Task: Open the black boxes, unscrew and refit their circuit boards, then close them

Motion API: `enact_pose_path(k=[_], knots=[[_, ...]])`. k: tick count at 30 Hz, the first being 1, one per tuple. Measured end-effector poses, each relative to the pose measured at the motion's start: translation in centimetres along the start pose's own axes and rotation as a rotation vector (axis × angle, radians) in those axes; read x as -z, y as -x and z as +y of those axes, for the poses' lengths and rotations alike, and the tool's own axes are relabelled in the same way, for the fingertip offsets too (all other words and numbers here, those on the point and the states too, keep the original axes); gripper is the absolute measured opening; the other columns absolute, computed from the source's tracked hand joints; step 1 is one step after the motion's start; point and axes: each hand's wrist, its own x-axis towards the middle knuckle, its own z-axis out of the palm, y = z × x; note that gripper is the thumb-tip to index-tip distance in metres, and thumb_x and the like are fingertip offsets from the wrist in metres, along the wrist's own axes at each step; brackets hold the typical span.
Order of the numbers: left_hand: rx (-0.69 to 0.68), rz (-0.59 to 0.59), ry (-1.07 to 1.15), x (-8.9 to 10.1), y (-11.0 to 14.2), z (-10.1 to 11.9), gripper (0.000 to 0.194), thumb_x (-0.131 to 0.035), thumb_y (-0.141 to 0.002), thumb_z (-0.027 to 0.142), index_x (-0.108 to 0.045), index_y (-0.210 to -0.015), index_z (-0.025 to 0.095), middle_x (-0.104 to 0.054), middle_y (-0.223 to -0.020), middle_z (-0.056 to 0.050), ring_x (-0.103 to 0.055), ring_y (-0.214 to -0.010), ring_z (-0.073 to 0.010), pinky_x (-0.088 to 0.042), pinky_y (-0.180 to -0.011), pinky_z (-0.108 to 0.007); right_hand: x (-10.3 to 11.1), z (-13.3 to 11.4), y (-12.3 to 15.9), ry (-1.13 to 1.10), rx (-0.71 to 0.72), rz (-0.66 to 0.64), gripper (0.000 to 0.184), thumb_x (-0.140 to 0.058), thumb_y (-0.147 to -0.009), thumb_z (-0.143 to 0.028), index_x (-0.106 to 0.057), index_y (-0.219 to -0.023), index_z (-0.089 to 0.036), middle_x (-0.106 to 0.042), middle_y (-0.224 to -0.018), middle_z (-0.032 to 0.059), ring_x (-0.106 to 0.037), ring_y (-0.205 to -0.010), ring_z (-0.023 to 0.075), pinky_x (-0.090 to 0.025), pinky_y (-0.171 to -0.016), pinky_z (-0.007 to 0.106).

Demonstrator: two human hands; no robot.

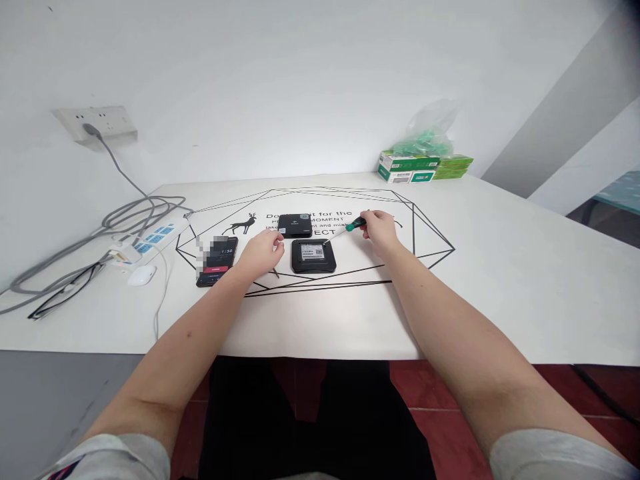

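Note:
My right hand (379, 232) is closed around the green handle of a screwdriver (356, 223). Its thin shaft slants down to the left, and the tip meets the right side of a black square device (313, 266) that has a white label on top. My left hand (263, 252) is held to the left of this device with its fingers curled together; whatever may be inside them is hidden. A short thin dark piece (276, 273) shows just below those fingers. Behind the labelled device lies a flat black box (295, 225) with small stickers.
A phone (219, 261) lies beside my left forearm. Farther left are a power strip (159, 239), grey cables, a white mouse (142, 275) and glasses (65, 292). Green-and-white boxes (407, 168) with a plastic bag (430, 130) stand at the back right against the wall.

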Motion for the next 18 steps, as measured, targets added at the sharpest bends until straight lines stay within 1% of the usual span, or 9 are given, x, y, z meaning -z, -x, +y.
enact_pose_path(k=[6, 11, 18], knots=[[0.005, -0.005, 0.009, -0.03, 0.07, -0.01, 0.022, -0.054, -0.101, 0.023, -0.073, -0.111, 0.023, -0.076, -0.115, -0.01, -0.073, -0.107, -0.0285, -0.058, -0.096, -0.04, 0.04, 0.05, -0.02, 0.01, -0.024, 0.012, 0.018, -0.072, -0.082, -0.027, -0.058, -0.073, -0.024, -0.057, -0.054, -0.0025, -0.042, -0.043, 0.0107, -0.034, -0.043, 0.026], [-0.005, 0.003, -0.002, -0.2, 0.05, -0.16, 0.022, -0.054, -0.101, 0.024, -0.073, -0.111, 0.022, -0.076, -0.114, -0.01, -0.072, -0.106, -0.0286, -0.058, -0.095, -0.04, 0.02, 0.04, -0.09, 0.029, -0.05, 0.032, 0.021, -0.074, -0.082, -0.027, -0.056, -0.071, -0.024, -0.055, -0.052, -0.0031, -0.039, -0.043, 0.0106, -0.031, -0.042, 0.026], [0.004, -0.002, 0.003, -0.25, 0.07, -0.22, 0.023, -0.053, -0.102, 0.024, -0.074, -0.111, 0.022, -0.076, -0.114, -0.01, -0.072, -0.106, -0.0291, -0.058, -0.094, -0.04, 0.08, 0.3, -0.37, 0.042, -0.05, 0.034, 0.023, -0.078, -0.082, -0.032, -0.057, -0.074, -0.025, -0.055, -0.052, -0.0036, -0.039, -0.044, 0.0113, -0.031, -0.042, 0.026]])
